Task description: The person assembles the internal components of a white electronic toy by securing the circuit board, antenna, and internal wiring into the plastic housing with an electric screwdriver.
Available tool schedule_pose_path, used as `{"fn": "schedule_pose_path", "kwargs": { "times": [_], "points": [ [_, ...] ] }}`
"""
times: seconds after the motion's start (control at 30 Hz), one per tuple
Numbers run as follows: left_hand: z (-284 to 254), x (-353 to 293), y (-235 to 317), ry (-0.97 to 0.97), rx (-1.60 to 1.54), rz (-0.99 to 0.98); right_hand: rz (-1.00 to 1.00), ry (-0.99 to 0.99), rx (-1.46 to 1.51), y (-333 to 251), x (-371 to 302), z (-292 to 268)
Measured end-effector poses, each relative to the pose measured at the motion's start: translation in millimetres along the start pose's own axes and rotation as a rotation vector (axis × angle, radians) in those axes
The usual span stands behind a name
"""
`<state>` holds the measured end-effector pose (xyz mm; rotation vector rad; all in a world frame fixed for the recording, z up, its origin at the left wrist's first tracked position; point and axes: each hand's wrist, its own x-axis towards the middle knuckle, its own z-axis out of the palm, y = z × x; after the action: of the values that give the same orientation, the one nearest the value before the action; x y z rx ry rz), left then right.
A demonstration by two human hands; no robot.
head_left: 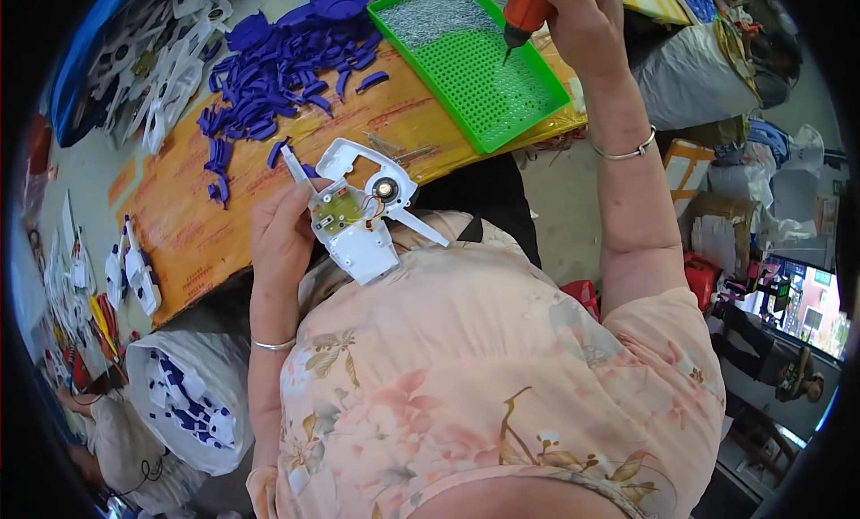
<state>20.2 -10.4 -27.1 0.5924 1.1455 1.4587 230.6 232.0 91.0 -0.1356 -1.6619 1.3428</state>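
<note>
My left hand [281, 228] is closed on a white plastic toy housing [363, 253], gripping its left edge in front of my chest. A greenish circuit board [339, 211], thin wires and a small round speaker [386, 189] show inside the housing. At the top right, my right hand [580, 19] grips an orange electric screwdriver [526, 8]. Its dark bit points down over a green perforated tray [530, 125], apart from the housing. Small silvery screws [448, 16] cover the tray's far part. Whether the bit carries a screw is too small to tell.
Purple plastic parts [269, 76] lie heaped on the tape-covered table [202, 241], left of the tray. White plastic frames [166, 67] are piled at the far left. A white sack [143, 358] of white and purple pieces stands lower left, near another person's arm [85, 403].
</note>
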Motion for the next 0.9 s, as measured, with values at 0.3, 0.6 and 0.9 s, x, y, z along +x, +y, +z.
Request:
{"fn": "schedule_pose_path", "kwargs": {
  "times": [0.3,0.6,0.9],
  "points": [
    [-1,-1,-2,0.022,-0.007,0.006,-0.011,0.349,-0.125,43,-18,-26],
    [-1,-2,-3,0.042,-0.013,0.022,0.041,0.491,-0.154,54,-17,-27],
    [1,-2,-3,0.026,-0.017,0.026,-0.025,0.477,-0.182,65,-22,-33]
  ]
}}
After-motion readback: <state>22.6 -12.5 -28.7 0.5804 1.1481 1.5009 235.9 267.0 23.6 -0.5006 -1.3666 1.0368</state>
